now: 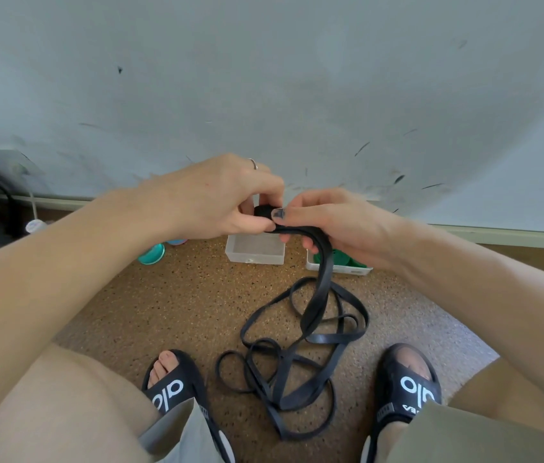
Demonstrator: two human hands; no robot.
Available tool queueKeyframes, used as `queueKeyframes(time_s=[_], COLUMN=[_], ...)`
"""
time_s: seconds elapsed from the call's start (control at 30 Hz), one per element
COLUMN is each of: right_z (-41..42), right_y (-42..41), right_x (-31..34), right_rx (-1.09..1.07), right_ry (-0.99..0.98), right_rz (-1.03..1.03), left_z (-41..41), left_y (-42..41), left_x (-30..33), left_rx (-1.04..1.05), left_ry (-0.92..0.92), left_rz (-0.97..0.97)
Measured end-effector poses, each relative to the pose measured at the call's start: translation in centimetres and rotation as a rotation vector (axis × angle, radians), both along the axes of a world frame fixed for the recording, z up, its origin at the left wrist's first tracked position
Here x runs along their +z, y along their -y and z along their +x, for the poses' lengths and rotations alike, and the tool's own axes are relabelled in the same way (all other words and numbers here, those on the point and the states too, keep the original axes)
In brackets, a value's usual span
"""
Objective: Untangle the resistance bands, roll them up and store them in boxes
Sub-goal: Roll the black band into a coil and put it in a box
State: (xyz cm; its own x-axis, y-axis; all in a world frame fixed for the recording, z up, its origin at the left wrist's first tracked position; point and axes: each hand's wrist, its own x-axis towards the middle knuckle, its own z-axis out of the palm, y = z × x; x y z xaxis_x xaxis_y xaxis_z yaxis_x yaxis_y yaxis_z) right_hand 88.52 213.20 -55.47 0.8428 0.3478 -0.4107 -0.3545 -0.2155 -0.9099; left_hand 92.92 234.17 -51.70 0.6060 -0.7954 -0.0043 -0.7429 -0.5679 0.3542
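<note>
Rolling step. Left hand (217, 198) and right hand (330, 222) both pinch the small roll (262, 212) of black band (322, 282); its tail lies looped on floor. Next: keep winding, feeding slack; empty box (255, 250) just beyond.

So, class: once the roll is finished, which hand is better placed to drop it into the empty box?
Probably the left hand: it pinches the roll and hangs right above the empty box. The right hand feeds the band.
</note>
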Motion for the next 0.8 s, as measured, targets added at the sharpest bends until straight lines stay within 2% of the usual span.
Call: queueKeyframes(time_s=[0.2,0.3,0.47,0.7,0.8], right_z=[0.4,0.5,0.4,0.4,0.7], right_y=[0.3,0.3,0.4,0.5,0.5], right_x=[0.0,-0.3,-0.9,-0.4,-0.2], right_rx=[0.008,0.012,0.003,-0.012,0.019], right_ry=[-0.059,-0.065,-0.073,-0.064,-0.039], right_rz=[0.148,0.165,0.143,0.096,0.012], left_z=[-0.5,-0.6,-0.3,0.0,0.1], left_y=[0.2,0.3,0.0,-0.8,-0.6], left_x=[0.0,0.1,-0.2,-0.4,-0.4], left_rx=[-0.010,-0.028,-0.073,-0.154,-0.153], left_ry=[0.149,0.207,0.304,0.272,0.262], left_rz=[-0.006,-0.013,0.094,0.176,0.195])
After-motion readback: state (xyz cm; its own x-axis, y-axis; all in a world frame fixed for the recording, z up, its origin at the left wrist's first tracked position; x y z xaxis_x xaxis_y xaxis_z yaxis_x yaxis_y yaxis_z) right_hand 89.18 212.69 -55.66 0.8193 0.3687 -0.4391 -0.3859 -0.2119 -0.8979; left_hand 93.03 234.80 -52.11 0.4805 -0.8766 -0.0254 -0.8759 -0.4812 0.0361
